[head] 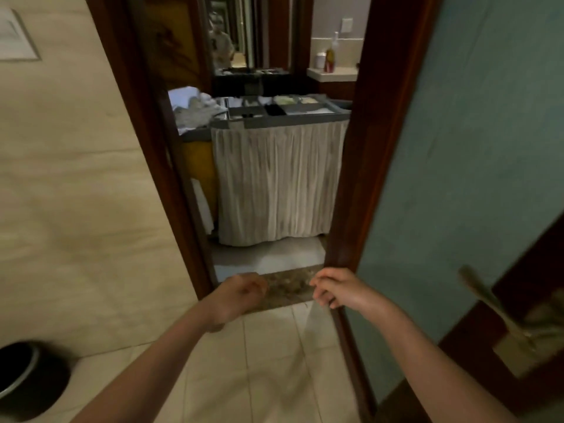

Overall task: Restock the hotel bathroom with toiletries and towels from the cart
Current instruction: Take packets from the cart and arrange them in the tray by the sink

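Nearest, both bare forearms reach forward over the tiled floor (pixel 274 361) of the bathroom. The left hand (pixel 241 293) is curled into a loose fist with nothing seen in its grip, held above the dark stone threshold (pixel 288 288) of the doorway. The right hand (pixel 334 286) has its fingers bent and loosely closed beside the edge of the open door (pixel 457 178), a frosted glass panel in a dark wood frame; whether it touches the door edge or holds anything cannot be told. A brass lever handle (pixel 488 303) sits on the door near the right edge of view. At the lower left corner stands a dark round bin (pixel 27 377) on the floor against the beige wall. Past the threshold, just outside the doorway, stands the cart (pixel 274 178), its front covered by a pleated pale curtain. Its grey top tray (pixel 290 112) is split into compartments holding small toiletries too blurred to name, and white towels (pixel 195 109) are heaped at the cart's left end. Behind the cart, a counter (pixel 332 73) carries bottles (pixel 329 56) at its left edge.
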The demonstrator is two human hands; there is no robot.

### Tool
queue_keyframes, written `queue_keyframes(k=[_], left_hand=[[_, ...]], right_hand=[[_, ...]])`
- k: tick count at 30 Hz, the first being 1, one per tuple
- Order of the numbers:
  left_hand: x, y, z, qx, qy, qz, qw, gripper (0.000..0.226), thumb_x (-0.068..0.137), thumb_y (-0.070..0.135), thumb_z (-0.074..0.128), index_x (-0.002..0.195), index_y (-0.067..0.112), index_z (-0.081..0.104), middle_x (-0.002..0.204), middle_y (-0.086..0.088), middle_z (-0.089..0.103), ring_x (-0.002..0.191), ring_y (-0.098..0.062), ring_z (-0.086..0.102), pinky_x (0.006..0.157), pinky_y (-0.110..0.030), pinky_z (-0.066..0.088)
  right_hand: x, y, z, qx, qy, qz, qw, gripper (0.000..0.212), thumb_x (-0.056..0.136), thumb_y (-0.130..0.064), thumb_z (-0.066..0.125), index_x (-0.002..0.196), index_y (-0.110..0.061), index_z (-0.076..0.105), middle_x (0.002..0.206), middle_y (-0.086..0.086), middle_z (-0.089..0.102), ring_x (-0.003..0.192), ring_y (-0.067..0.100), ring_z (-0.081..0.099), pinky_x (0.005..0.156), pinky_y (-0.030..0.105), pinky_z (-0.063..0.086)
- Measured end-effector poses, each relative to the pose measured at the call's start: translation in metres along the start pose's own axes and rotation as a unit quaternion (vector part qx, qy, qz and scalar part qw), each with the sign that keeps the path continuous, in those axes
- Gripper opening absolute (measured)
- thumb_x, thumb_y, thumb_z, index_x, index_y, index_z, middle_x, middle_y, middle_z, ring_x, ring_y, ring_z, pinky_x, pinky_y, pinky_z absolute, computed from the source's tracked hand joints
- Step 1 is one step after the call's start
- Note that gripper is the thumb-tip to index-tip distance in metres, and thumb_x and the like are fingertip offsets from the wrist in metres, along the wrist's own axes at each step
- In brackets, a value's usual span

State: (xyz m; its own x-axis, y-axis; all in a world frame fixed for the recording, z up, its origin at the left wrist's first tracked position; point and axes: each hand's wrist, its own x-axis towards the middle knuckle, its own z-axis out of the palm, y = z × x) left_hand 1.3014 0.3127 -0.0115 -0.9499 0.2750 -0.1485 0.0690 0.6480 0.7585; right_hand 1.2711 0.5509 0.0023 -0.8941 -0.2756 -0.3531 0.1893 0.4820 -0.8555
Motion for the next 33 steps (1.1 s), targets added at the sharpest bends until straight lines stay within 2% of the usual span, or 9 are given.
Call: queue_keyframes(k=[3, 11, 14, 17, 20, 23, 27, 31, 33], left_hand=[[0.058, -0.004, -0.021, -0.010, 0.011, -0.021, 1.000, 0.009, 0.087, 0.027, 0.056, 0.091, 0.030, 0.064, 0.085, 0.012, 0.062, 0.083, -0.003, 0.062, 0.081, -0.026, 0.050], [0.195, 0.006, -0.087, -0.110, 0.061, -0.046, 0.991, 0.025, 0.092, -0.007, 0.045, 0.077, 0.007, 0.058, 0.081, -0.007, 0.054, 0.079, -0.017, 0.056, 0.078, -0.027, 0.044], [0.233, -0.004, -0.110, -0.139, 0.057, -0.056, 0.987, 0.013, 0.090, 0.006, 0.052, 0.080, -0.002, 0.055, 0.083, -0.015, 0.049, 0.082, -0.026, 0.051, 0.080, -0.033, 0.040], [0.270, -0.017, -0.133, -0.115, 0.069, -0.036, 0.990, 0.036, 0.090, 0.023, 0.053, 0.093, -0.013, 0.057, 0.088, -0.027, 0.053, 0.084, -0.039, 0.054, 0.078, -0.032, 0.047], [0.310, -0.031, -0.157, -0.091, 0.081, -0.036, 0.992, 0.058, 0.073, 0.053, 0.051, 0.096, 0.001, 0.064, 0.095, -0.019, 0.062, 0.090, -0.029, 0.061, 0.085, -0.039, 0.048], [0.360, -0.047, -0.184, -0.099, 0.081, -0.052, 0.990, 0.011, 0.088, 0.028, 0.058, 0.091, 0.019, 0.062, 0.095, -0.006, 0.062, 0.090, -0.017, 0.060, 0.087, -0.033, 0.048], [0.433, -0.067, -0.236, -0.110, 0.075, -0.056, 0.990, 0.019, 0.096, 0.012, 0.046, 0.110, 0.006, 0.059, 0.101, -0.007, 0.060, 0.096, -0.019, 0.059, 0.088, -0.028, 0.047], [0.503, -0.080, -0.286, -0.100, 0.078, -0.053, 0.991, 0.013, 0.095, 0.008, 0.047, 0.092, 0.014, 0.059, 0.097, -0.014, 0.058, 0.088, -0.021, 0.055, 0.081, -0.032, 0.045], [0.534, -0.083, -0.305, -0.070, 0.057, -0.033, 0.995, 0.015, 0.096, 0.009, 0.046, 0.102, 0.007, 0.060, 0.100, -0.018, 0.060, 0.090, -0.027, 0.056, 0.080, -0.032, 0.044]], right_hand=[[0.060, -0.016, -0.022, 0.003, -0.020, -0.004, 1.000, 0.022, 0.097, -0.016, 0.045, 0.081, -0.021, 0.059, 0.069, -0.003, 0.064, 0.050, 0.002, 0.057, 0.047, 0.014, 0.041], [0.202, -0.072, -0.087, 0.047, -0.038, -0.013, 0.998, 0.019, 0.095, -0.012, 0.048, 0.080, -0.017, 0.059, 0.072, 0.002, 0.063, 0.058, 0.010, 0.058, 0.049, 0.016, 0.041], [0.247, -0.085, -0.102, 0.016, -0.067, -0.009, 0.998, 0.018, 0.096, -0.014, 0.047, 0.082, -0.017, 0.059, 0.075, 0.001, 0.064, 0.063, 0.011, 0.059, 0.054, 0.018, 0.043], [0.292, -0.096, -0.118, 0.017, -0.067, -0.023, 0.997, 0.019, 0.097, -0.015, 0.046, 0.084, -0.017, 0.060, 0.077, 0.002, 0.065, 0.066, 0.011, 0.059, 0.058, 0.019, 0.045], [0.339, -0.107, -0.126, 0.026, -0.058, -0.011, 0.998, 0.019, 0.097, -0.016, 0.047, 0.084, -0.017, 0.061, 0.078, 0.003, 0.065, 0.066, 0.012, 0.060, 0.059, 0.020, 0.045], [0.391, -0.124, -0.130, 0.021, -0.045, 0.000, 0.999, 0.018, 0.095, -0.017, 0.049, 0.084, -0.017, 0.063, 0.078, 0.002, 0.066, 0.066, 0.012, 0.061, 0.060, 0.021, 0.044], [0.461, -0.162, -0.136, 0.012, -0.020, -0.006, 1.000, 0.017, 0.096, -0.017, 0.048, 0.089, -0.015, 0.063, 0.077, 0.000, 0.066, 0.065, 0.010, 0.060, 0.060, 0.022, 0.043], [0.523, -0.197, -0.149, -0.008, -0.005, 0.005, 1.000, 0.016, 0.096, -0.015, 0.047, 0.091, -0.015, 0.062, 0.079, 0.001, 0.064, 0.067, 0.011, 0.059, 0.060, 0.023, 0.043], [0.549, -0.212, -0.160, -0.010, 0.010, 0.003, 1.000, 0.018, 0.096, -0.014, 0.046, 0.089, -0.017, 0.062, 0.082, 0.002, 0.065, 0.070, 0.013, 0.060, 0.061, 0.023, 0.045]])
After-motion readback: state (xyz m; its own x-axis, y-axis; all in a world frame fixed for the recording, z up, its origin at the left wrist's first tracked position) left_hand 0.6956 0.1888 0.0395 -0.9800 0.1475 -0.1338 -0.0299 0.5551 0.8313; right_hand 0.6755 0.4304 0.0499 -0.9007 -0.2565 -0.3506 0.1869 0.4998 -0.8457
